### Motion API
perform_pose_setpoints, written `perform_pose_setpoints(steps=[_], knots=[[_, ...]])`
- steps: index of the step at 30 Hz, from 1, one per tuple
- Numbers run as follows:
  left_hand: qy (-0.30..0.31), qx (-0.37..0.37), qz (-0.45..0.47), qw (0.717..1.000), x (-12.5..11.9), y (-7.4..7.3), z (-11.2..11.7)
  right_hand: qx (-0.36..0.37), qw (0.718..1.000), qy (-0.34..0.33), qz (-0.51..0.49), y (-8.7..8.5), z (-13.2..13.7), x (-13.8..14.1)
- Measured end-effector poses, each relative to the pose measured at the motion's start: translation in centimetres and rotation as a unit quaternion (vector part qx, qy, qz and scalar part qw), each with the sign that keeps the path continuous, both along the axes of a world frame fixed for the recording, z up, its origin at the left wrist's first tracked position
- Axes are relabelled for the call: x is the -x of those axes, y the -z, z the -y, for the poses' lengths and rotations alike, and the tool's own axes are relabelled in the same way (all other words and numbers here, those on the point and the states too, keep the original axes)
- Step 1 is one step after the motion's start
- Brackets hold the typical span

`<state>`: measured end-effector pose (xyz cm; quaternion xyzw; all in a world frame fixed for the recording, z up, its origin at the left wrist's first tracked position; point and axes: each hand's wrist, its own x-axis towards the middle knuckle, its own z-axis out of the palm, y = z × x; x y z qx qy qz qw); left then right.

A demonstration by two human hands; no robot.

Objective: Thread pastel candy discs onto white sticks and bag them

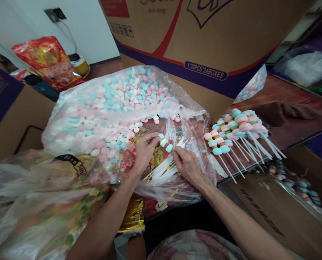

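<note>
A short row of blue, white, pink and yellow candies (165,142) runs between my two hands. My left hand (146,153) is closed, pinching the candy skewer at its upper left end. My right hand (186,162) is closed at the lower right end, by the last blue candy; the stick there is mostly hidden by my fingers. Below my hands lie white sticks (164,169) and colourful ring gummies (161,155), with gold twist ties (178,139) among them. Loose pastel candies (117,144) spill from a large clear bag (90,104) beside my left hand.
Finished-looking candy skewers (235,131) lie stacked at the right table edge. A large cardboard box (209,39) stands behind. A bag of ring gummies (49,202) is at left, gold ties (132,216) in front. An open box (274,202) with more skewers sits lower right.
</note>
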<state>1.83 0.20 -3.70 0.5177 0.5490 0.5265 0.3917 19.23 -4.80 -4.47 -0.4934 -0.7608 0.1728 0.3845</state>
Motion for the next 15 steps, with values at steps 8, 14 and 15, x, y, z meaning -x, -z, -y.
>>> perform_pose_setpoints(steps=[8, 14, 15], knots=[[-0.025, -0.052, -0.128, 0.99, -1.1, -0.1, 0.7, 0.018, 0.999, 0.025, 0.02, 0.2, 0.0, 0.4], [-0.006, -0.049, -0.13, 0.99, -1.2, 0.3, 0.7, 0.037, 0.998, 0.041, 0.04, 0.1, -0.2, 0.6], [-0.004, -0.046, -0.126, 0.991, -1.2, 0.4, 0.6, 0.041, 0.997, 0.042, 0.043, 0.0, -0.2, 0.6]])
